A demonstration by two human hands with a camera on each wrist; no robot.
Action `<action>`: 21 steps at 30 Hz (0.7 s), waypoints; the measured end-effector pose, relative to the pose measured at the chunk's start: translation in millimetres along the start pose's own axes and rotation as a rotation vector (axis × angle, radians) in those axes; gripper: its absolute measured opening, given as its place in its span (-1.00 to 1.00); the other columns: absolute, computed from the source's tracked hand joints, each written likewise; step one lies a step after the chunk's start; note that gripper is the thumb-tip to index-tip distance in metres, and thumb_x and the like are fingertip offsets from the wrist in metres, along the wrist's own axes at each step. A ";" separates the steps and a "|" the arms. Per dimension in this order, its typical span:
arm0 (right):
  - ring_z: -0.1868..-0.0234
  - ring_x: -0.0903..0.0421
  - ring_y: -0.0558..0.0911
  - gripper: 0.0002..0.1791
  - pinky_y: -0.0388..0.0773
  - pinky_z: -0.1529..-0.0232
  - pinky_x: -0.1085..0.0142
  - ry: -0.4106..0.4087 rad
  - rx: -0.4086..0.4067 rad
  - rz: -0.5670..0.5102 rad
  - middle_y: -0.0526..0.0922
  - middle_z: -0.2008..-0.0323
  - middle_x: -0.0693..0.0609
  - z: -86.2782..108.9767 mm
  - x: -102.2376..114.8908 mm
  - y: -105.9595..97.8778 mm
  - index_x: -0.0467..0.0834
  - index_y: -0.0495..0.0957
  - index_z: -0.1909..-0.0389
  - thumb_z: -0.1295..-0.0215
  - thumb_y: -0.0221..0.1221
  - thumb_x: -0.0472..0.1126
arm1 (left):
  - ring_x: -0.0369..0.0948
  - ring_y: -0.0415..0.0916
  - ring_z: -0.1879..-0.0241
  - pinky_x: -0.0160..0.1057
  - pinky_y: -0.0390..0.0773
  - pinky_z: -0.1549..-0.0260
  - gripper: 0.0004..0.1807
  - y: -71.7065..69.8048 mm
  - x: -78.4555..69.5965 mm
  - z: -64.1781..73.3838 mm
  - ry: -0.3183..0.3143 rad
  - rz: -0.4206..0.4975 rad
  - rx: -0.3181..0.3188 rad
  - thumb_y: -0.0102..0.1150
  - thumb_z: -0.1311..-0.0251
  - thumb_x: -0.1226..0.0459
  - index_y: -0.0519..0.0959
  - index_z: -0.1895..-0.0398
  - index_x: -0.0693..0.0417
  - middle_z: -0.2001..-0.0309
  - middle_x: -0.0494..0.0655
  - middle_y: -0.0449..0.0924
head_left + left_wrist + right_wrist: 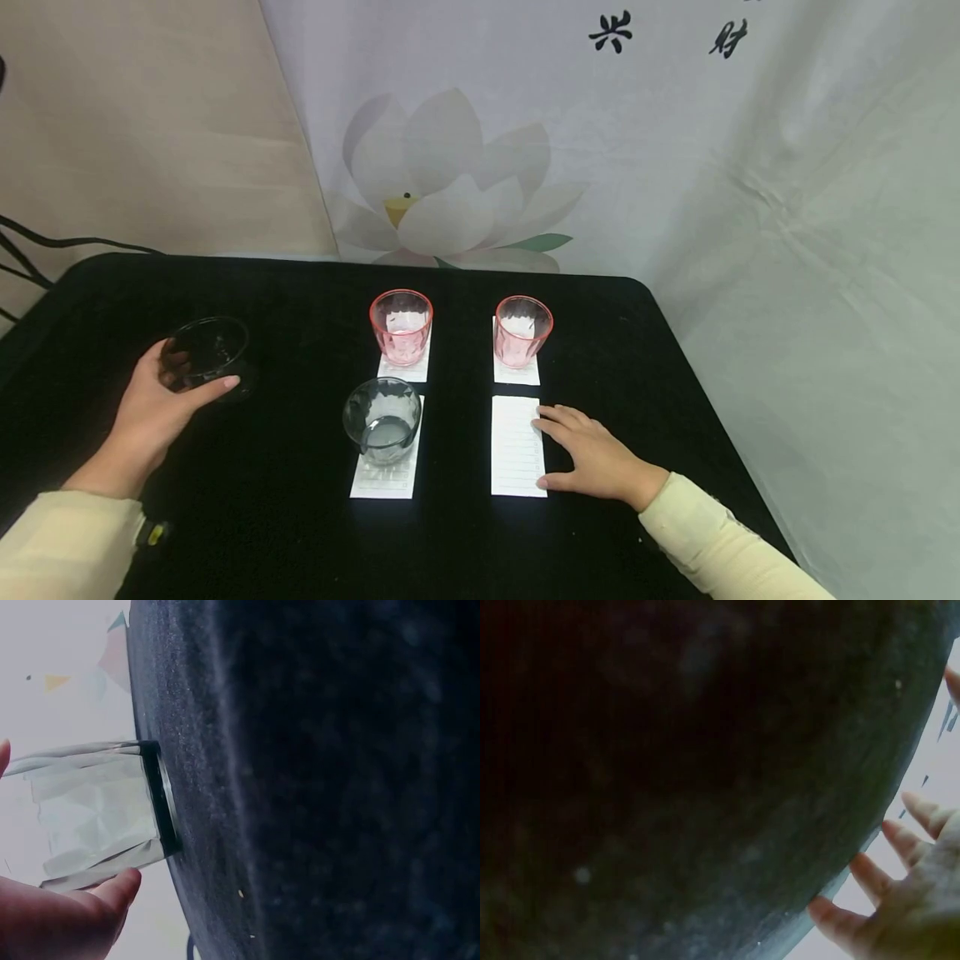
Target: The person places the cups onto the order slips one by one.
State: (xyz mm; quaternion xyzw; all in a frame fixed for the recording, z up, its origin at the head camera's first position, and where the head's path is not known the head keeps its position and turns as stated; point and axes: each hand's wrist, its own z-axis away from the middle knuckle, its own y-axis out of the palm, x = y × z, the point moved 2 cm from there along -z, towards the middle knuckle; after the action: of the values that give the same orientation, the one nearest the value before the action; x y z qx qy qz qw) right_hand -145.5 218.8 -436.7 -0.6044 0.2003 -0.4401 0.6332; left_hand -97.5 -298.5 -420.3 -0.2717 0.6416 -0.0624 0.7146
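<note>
At the left of the table my left hand (153, 408) grips a clear grey drinking glass (215, 354), thumb on the near side and fingers round the far side. The left wrist view shows the dark base of this glass (97, 814) at the black tabletop. My right hand (603, 458) rests at the right edge of a lined white paper slip (515, 446), fingers spread and fingertips on its margin. To the left, another grey glass (384, 429) stands on a second slip (382, 487). Behind, two pink glasses, one left (402, 337) and one right (521, 337), stand on slips too.
A black cloth covers the table (300, 533). A white curtain (645, 167) with a lotus print hangs right behind it, and a beige cloth (150, 125) hangs at the left. Black cables (75, 242) run past the table's back left corner.
</note>
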 end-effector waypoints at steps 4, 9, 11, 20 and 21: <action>-0.43 -0.13 0.17 -0.14 0.20 -0.33 -0.21 0.012 0.006 0.017 0.24 -0.43 -0.05 -0.7 0.7 0.3 -0.06 0.33 -0.36 -0.05 0.36 0.19 | 0.41 -0.18 -0.38 0.38 0.06 -0.27 0.08 0.9 -1.1 -0.4 -0.015 -0.015 -0.014 0.23 -0.23 0.10 -0.34 -0.51 0.21 -0.44 0.47 -0.24; -0.44 -0.12 0.16 -0.14 0.19 -0.34 -0.19 0.018 0.007 0.030 0.24 -0.43 -0.03 -1.3 0.8 1.0 -0.05 0.34 -0.36 -0.05 0.35 0.19 | 0.42 -0.14 -0.37 0.38 0.07 -0.27 0.06 0.7 -1.6 -0.8 -0.024 -0.029 -0.034 0.22 -0.25 0.10 -0.31 -0.51 0.24 -0.43 0.47 -0.19; -0.44 -0.12 0.15 -0.14 0.18 -0.34 -0.19 0.021 0.010 0.028 0.24 -0.43 -0.02 -1.5 0.4 1.5 -0.04 0.33 -0.36 -0.05 0.35 0.19 | 0.42 -0.13 -0.36 0.38 0.08 -0.27 0.05 0.3 -1.4 -1.1 -0.027 -0.032 -0.040 0.21 -0.25 0.10 -0.31 -0.50 0.24 -0.43 0.48 -0.18; -0.44 -0.12 0.13 -0.13 0.16 -0.34 -0.19 0.031 0.022 0.014 0.23 -0.43 -0.01 -2.0 -0.5 1.1 -0.02 0.32 -0.37 -0.05 0.35 0.21 | 0.40 -0.11 -0.37 0.38 0.14 -0.24 0.05 1.1 -2.7 -1.3 -0.046 -0.037 -0.059 0.22 -0.24 0.08 -0.29 -0.50 0.25 -0.44 0.46 -0.15; -0.44 -0.11 0.13 -0.13 0.16 -0.34 -0.18 0.035 0.024 0.017 0.23 -0.43 -0.01 -2.1 -0.7 1.0 -0.02 0.32 -0.37 -0.05 0.35 0.21 | 0.40 -0.10 -0.37 0.38 0.15 -0.23 0.06 1.4 -2.6 -1.4 -0.046 -0.039 -0.062 0.23 -0.23 0.08 -0.28 -0.50 0.25 -0.43 0.45 -0.14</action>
State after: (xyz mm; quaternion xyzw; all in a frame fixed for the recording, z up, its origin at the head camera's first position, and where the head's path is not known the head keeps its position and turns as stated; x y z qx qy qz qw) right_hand -147.2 218.0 -438.3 -0.5874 0.2110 -0.4475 0.6404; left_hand -99.6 -296.7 -418.7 -0.3075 0.6213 -0.0506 0.7189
